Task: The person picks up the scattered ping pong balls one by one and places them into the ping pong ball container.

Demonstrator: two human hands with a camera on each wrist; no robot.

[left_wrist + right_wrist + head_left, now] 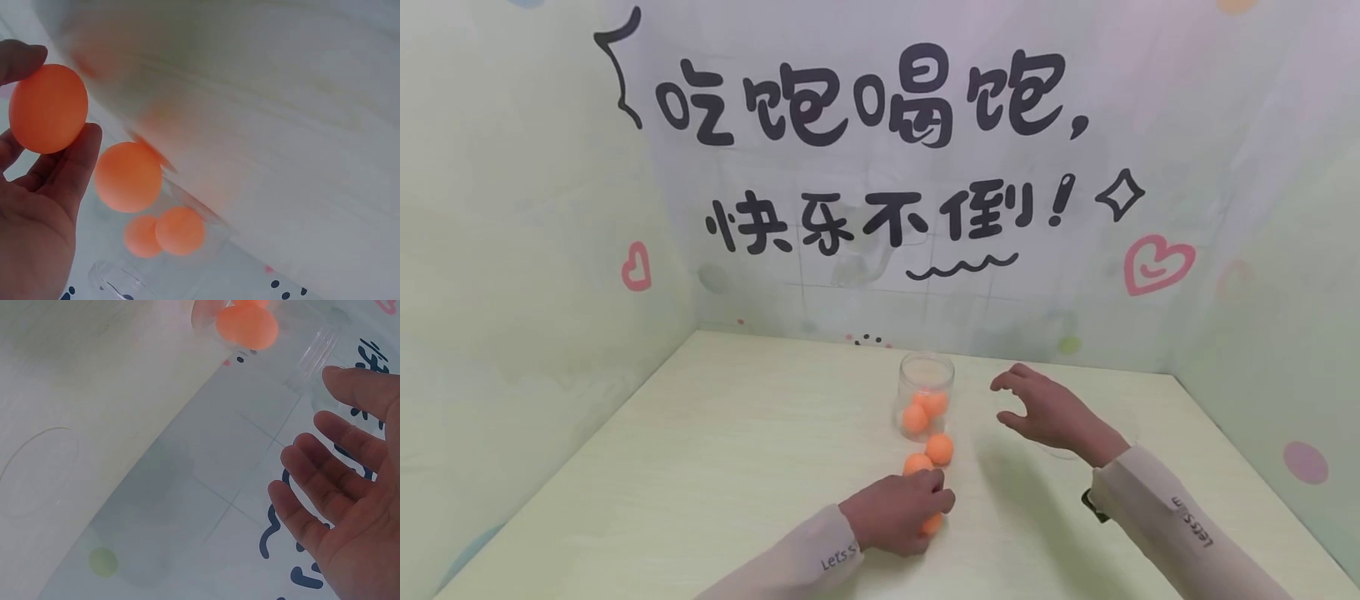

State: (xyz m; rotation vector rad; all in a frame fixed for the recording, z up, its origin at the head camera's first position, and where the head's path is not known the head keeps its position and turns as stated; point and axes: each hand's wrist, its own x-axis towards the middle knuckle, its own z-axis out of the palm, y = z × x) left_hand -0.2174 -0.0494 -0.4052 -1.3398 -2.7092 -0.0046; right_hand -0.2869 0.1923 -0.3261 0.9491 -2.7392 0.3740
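My left hand (895,510) pinches an orange ball (49,107) between thumb and fingers, low over the table. Just beyond those fingers, a second orange ball (917,464) lies partly hidden, with another loose ball (940,448) close behind it. A clear, open-topped jar (927,367) stands upright farther back, several orange balls (914,418) inside. To the jar's right, my right hand (1048,410) hovers above the table, holding nothing. In the right wrist view its fingers (312,512) are spread and slightly bent.
A thin transparent disc, like a lid (39,432), lies flat on the table under the right forearm. The pale wooden table (715,433) meets a printed fabric wall (820,300) at the back, with more fabric on both sides.
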